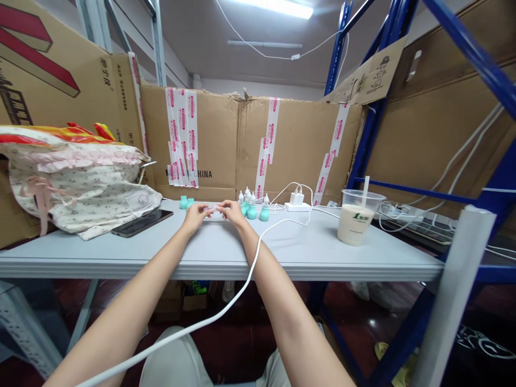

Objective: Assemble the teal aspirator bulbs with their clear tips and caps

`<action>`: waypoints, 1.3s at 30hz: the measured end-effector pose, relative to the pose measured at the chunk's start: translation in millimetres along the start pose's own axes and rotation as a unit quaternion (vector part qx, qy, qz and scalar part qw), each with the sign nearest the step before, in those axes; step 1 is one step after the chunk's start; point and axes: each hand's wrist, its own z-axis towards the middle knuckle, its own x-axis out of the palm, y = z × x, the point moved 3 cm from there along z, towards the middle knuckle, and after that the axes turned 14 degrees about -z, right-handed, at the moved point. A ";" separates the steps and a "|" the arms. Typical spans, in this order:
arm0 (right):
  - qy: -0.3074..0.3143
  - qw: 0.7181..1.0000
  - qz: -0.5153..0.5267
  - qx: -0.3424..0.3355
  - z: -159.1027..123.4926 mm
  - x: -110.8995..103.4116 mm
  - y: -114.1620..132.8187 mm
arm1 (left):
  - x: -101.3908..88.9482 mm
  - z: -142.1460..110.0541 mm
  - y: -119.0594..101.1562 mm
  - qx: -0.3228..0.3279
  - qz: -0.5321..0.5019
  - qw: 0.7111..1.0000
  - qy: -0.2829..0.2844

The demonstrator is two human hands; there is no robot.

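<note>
My left hand [195, 216] and my right hand [231, 212] meet over the table, fingertips pinched close together. Between them is a small translucent piece [210, 208], gripped from both sides; its exact kind is too small to make out. Just right of my right hand stand several small teal bottles [264, 214] with clear pointed nozzle tips, a few partly hidden behind the hand. Beyond my left hand are teal bottle bodies [184, 202] without nozzles.
A white cable [226, 307] runs across my right forearm to a charger on a power strip [297, 206]. A lidless-looking drink cup [355, 217] with a straw stands right. At left lie a phone [143, 223] and a floral cloth bag [80, 183]. Cardboard [217, 140] walls the back.
</note>
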 end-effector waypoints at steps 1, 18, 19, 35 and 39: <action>0.017 1.000 0.004 0.003 0.1 -0.2 -1.3 | 0.6 -1.0 -1.0 -0.001 0.005 1.000 0.007; 0.215 0.976 -0.028 -0.005 -16.7 6.0 -5.5 | -4.3 -22.2 0.4 -0.074 0.050 0.982 0.167; 0.213 0.977 -0.024 -0.005 -17.3 6.1 -4.7 | -4.7 -22.1 1.8 -0.076 0.048 0.982 0.169; 0.059 0.996 -0.052 -0.048 -15.3 10.9 8.8 | -11.3 -16.4 2.1 -0.135 -0.137 0.979 0.061; 0.051 0.986 -0.117 -0.107 -16.0 5.7 14.9 | -9.6 -21.0 0.0 -0.179 -0.158 0.966 0.099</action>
